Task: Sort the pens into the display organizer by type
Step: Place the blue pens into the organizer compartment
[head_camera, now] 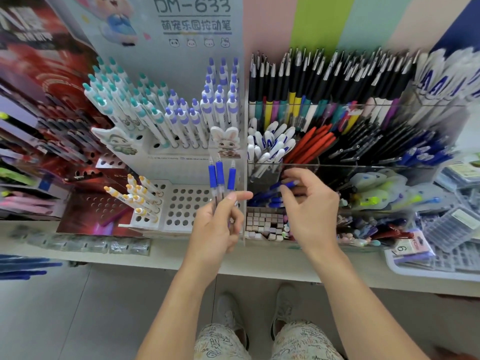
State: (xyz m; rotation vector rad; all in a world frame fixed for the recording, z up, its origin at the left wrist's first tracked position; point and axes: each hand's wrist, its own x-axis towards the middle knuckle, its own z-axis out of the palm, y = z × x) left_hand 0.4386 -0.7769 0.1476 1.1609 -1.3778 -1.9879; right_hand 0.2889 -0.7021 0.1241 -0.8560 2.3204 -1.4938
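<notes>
Closest to us are our own knees and grey shoes (pixel 255 311) on the floor, then the two forearms reaching up to the shelf surface (pixel 166 253). Our left hand (pixel 217 224) has its grip clamped round three blue gel pens (pixel 220 175) — fingers curled on the lower barrels, index finger sticking out to the right. Those three stand nearly upright, long axis running away from us up the frame, tips pointing up toward the bunny figure (pixel 225 141), and they fan apart a bit at the top.

Our right hand (pixel 309 206) is down at the clear acrylic organizer (pixel 363 166), fingertips pinched on another blue pen (pixel 287 184) in the front compartment, where a heap of similar blue pens (pixel 267 200) lies. That one lies roughly sideways, long axis left-right with a slight tilt; which end is the tip is too blurry for us to call.

What could go wrong, as we see it:
- The left-hand bundle is held low on the barrels and already splaying, so one pen could slip out and drop onto the white hole rack (pixel 181 206) or the floor.
- Dragging a pen out of the heap may snag its neighbours and flick them over the low front wall — toward the little eraser tray (pixel 262 224).
- The compartments beside it hold white-and-blue pens (pixel 270 144) and red pens (pixel 311 146), so it'd be easy to drop one in the wrong type.
</notes>
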